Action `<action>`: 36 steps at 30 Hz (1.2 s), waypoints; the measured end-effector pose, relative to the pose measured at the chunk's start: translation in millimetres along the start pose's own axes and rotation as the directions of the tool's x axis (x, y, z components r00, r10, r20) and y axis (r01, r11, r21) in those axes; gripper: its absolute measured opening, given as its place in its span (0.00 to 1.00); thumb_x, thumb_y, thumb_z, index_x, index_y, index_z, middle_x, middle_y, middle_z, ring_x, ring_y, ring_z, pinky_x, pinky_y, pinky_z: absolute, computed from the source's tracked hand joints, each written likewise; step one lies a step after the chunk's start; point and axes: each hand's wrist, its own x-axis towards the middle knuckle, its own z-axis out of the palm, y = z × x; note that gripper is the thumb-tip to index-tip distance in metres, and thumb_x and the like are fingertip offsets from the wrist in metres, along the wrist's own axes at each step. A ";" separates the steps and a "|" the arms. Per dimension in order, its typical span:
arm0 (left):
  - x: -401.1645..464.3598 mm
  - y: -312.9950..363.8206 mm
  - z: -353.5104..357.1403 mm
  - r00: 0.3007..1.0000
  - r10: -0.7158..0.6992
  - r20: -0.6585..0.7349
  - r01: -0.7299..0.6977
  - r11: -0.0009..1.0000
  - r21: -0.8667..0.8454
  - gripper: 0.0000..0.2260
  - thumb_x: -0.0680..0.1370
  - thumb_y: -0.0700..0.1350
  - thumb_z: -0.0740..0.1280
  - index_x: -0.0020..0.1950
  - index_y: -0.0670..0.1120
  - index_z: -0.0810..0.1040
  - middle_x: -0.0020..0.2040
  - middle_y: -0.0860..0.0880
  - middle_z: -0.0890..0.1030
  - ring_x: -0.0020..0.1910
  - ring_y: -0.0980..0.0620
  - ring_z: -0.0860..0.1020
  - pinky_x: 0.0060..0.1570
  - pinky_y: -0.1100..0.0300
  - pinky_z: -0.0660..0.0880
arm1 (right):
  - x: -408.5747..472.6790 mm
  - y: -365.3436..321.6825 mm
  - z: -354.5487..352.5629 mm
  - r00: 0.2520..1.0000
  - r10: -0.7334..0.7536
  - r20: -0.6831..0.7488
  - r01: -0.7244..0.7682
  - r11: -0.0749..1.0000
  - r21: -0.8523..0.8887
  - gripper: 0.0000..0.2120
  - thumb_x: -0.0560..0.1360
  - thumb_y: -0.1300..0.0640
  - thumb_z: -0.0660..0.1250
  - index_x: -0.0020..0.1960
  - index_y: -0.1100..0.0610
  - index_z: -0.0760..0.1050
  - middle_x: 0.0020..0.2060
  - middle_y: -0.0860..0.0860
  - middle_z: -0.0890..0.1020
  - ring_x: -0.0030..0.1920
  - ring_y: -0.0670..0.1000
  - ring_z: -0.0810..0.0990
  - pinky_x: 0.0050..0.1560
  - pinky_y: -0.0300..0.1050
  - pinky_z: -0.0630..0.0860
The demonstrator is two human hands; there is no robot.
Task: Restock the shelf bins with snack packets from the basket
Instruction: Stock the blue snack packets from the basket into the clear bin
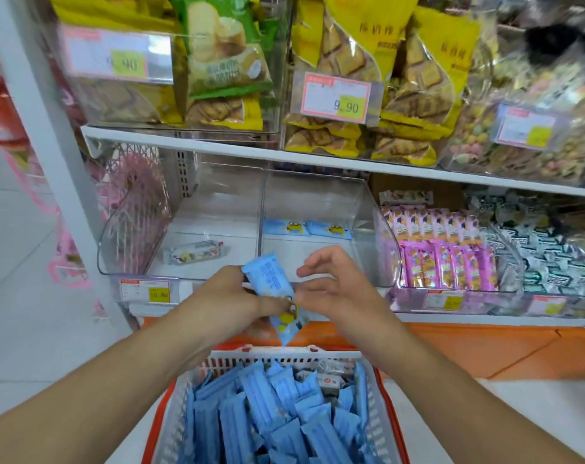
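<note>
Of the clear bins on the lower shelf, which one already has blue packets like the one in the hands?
The middle bin: two blue packets lie at its back. The left bin holds one pale packet; the right bin holds pink ones.

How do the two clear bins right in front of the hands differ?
The left bin holds a single pale packet with multicoloured print, lying on its floor. The middle bin holds two blue packets with a yellow cartoon figure, lying side by side toward the back. The left bin has a price tag in view under its front edge; the hands hide that spot on the middle bin. Both are clear plastic, open-topped and nearly empty.
</note>
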 end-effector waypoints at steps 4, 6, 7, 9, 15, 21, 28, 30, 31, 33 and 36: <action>5.4 3.9 8.3 0.997 -0.007 -0.073 -0.010 0.973 -0.232 0.13 0.74 0.43 0.78 0.55 0.40 0.84 0.49 0.42 0.87 0.51 0.44 0.86 0.57 0.46 0.82 | -7.5 -8.5 11.5 0.978 -0.206 0.027 0.195 0.862 -0.469 0.18 0.73 0.52 0.77 0.55 0.44 0.70 0.52 0.42 0.78 0.53 0.44 0.78 0.50 0.41 0.77; 4.3 9.3 13.8 1.000 0.003 -0.025 -0.010 0.958 -0.286 0.12 0.76 0.43 0.76 0.57 0.39 0.83 0.50 0.42 0.87 0.52 0.46 0.86 0.58 0.49 0.82 | -4.9 -6.6 12.2 0.968 -0.252 -0.009 0.210 0.825 -0.525 0.16 0.74 0.52 0.75 0.53 0.44 0.69 0.49 0.40 0.77 0.51 0.44 0.77 0.48 0.47 0.77; 5.9 10.9 14.4 1.000 0.008 -0.015 -0.012 0.955 -0.297 0.13 0.76 0.43 0.76 0.58 0.39 0.83 0.50 0.42 0.87 0.52 0.46 0.86 0.57 0.50 0.82 | -1.5 -5.2 9.7 0.963 -0.268 -0.037 0.207 0.815 -0.541 0.15 0.75 0.53 0.75 0.53 0.45 0.70 0.48 0.40 0.77 0.51 0.45 0.77 0.48 0.48 0.77; 12.9 13.3 11.4 0.996 0.044 -0.080 -0.061 0.972 -0.225 0.14 0.76 0.47 0.77 0.57 0.41 0.82 0.50 0.44 0.87 0.49 0.48 0.87 0.54 0.51 0.83 | 10.4 -4.4 1.0 0.956 -0.277 -0.099 0.173 0.800 -0.574 0.14 0.76 0.53 0.75 0.52 0.45 0.70 0.47 0.40 0.77 0.52 0.45 0.76 0.49 0.47 0.76; 52.2 2.4 -26.7 0.836 0.470 -0.283 -0.229 0.768 0.598 0.10 0.78 0.53 0.69 0.58 0.60 0.74 0.51 0.58 0.75 0.41 0.60 0.76 0.46 0.57 0.73 | 97.6 11.3 -35.6 0.975 -0.184 -0.126 0.028 0.663 -0.748 0.16 0.74 0.48 0.78 0.55 0.47 0.73 0.45 0.39 0.71 0.58 0.52 0.71 0.59 0.51 0.73; 80.0 -19.0 -41.8 0.858 0.502 -0.112 -0.311 0.679 0.665 0.23 0.79 0.57 0.66 0.73 0.65 0.65 0.58 0.63 0.74 0.51 0.62 0.78 0.46 0.60 0.75 | 190.4 55.8 -32.1 0.998 -0.059 -0.038 -0.005 0.480 -0.877 0.16 0.73 0.53 0.77 0.55 0.50 0.73 0.53 0.52 0.81 0.61 0.57 0.74 0.58 0.53 0.77; 82.3 -26.3 -41.7 0.837 0.533 -0.122 -0.366 0.712 0.599 0.22 0.79 0.58 0.66 0.72 0.68 0.65 0.60 0.65 0.73 0.56 0.63 0.76 0.47 0.63 0.73 | 232.7 73.7 -22.3 0.993 -0.114 -0.008 0.048 0.481 -0.875 0.13 0.73 0.56 0.76 0.53 0.48 0.76 0.50 0.50 0.79 0.57 0.54 0.75 0.55 0.49 0.77; 81.1 -26.8 -40.2 0.839 0.529 -0.125 -0.361 0.714 0.600 0.22 0.79 0.59 0.65 0.72 0.68 0.64 0.60 0.66 0.72 0.56 0.64 0.75 0.45 0.66 0.72 | 234.8 81.4 -20.2 0.994 -0.107 0.005 0.059 0.509 -0.859 0.14 0.71 0.56 0.77 0.49 0.45 0.74 0.51 0.48 0.80 0.55 0.53 0.78 0.54 0.49 0.79; 80.7 -26.7 -39.7 0.840 0.528 -0.125 -0.358 0.712 0.604 0.22 0.79 0.59 0.65 0.72 0.69 0.64 0.60 0.67 0.72 0.56 0.65 0.75 0.44 0.66 0.71 | 235.1 84.5 -19.7 0.994 -0.105 0.013 0.066 0.522 -0.851 0.15 0.70 0.56 0.78 0.48 0.44 0.74 0.51 0.47 0.82 0.55 0.54 0.80 0.53 0.49 0.79; 80.6 -27.1 -39.2 0.840 0.529 -0.125 -0.358 0.711 0.605 0.22 0.79 0.58 0.65 0.72 0.68 0.64 0.60 0.66 0.72 0.55 0.66 0.74 0.44 0.66 0.71 | 234.9 86.3 -20.8 0.992 -0.120 0.028 0.090 0.550 -0.830 0.14 0.70 0.57 0.79 0.49 0.45 0.77 0.53 0.46 0.82 0.55 0.53 0.81 0.55 0.49 0.79; 79.7 -26.8 -38.5 0.840 0.527 -0.127 -0.355 0.711 0.607 0.23 0.80 0.58 0.64 0.73 0.68 0.63 0.60 0.66 0.72 0.54 0.67 0.74 0.44 0.66 0.70 | 229.2 83.7 -25.8 0.983 -0.172 0.068 0.155 0.561 -0.813 0.15 0.73 0.58 0.75 0.58 0.47 0.82 0.58 0.48 0.80 0.58 0.52 0.80 0.60 0.47 0.77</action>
